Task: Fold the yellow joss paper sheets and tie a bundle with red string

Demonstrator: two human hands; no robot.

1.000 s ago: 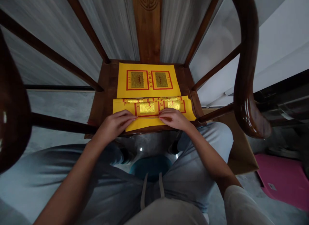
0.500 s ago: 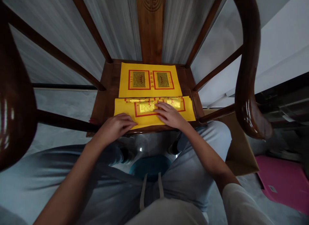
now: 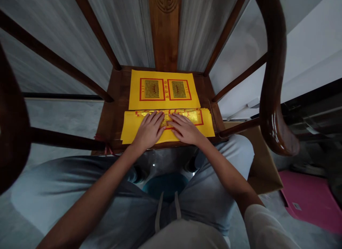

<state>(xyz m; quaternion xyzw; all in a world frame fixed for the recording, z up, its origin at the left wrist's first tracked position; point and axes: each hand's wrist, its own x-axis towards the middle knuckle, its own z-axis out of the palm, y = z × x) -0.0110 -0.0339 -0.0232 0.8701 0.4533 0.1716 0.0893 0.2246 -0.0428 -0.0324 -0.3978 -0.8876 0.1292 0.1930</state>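
Observation:
On the front of a dark wooden chair seat (image 3: 113,115) lies a partly rolled sheet of yellow joss paper (image 3: 130,129), with gold foil and red print along its far edge. My left hand (image 3: 150,130) rests on it with fingers stretched forward. Beside it my right hand (image 3: 185,128) lies on the same paper, fingers spread and pointing left. Both sets of fingertips touch the paper's far, rolled part and hide some of it. Just behind lies a flat yellow joss paper sheet (image 3: 135,88) with two red-framed gold squares, untouched.
Curved chair arms (image 3: 276,74) rise on both sides, and a carved back slat (image 3: 166,35) stands behind. A cardboard box (image 3: 263,163) and a pink plastic item (image 3: 311,199) are on the floor at right. A teal object (image 3: 165,184) sits below, between my legs.
My left hand has moved right and forward from the paper's near left edge onto its middle, its fingers now extended. My right hand stays in nearly the same place.

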